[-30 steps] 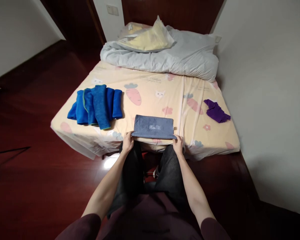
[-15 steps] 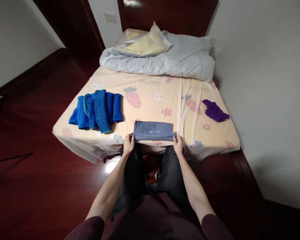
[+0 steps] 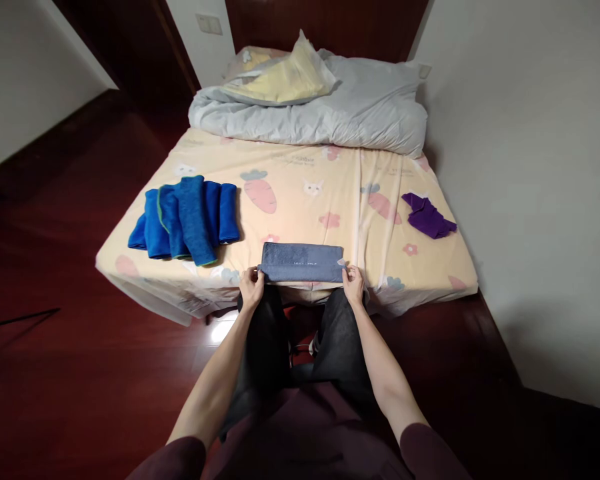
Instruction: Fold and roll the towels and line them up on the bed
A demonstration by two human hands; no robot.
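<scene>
A grey-blue towel (image 3: 303, 260), folded into a long rectangle with small pale lettering, lies at the front edge of the bed (image 3: 315, 213). Its left front corner is pinched in my left hand (image 3: 251, 285). At the other end, my right hand (image 3: 353, 284) grips the right front corner, beside a small pale tag. To the left sits a pile of rolled blue towels (image 3: 185, 220), one with green edging lying across the others. Off to the right is a crumpled purple cloth (image 3: 430, 217).
A rolled grey quilt (image 3: 305, 123) crosses the head of the bed, with a yellow pillow (image 3: 290, 83) on it. A white wall (image 3: 530, 167) runs along the right. Dark red floor (image 3: 105, 373) shows at left.
The towel's near edge, raised a little before, now lies flatter over the lettering, and a pale tag shows at its right end. The view has shifted slightly.
</scene>
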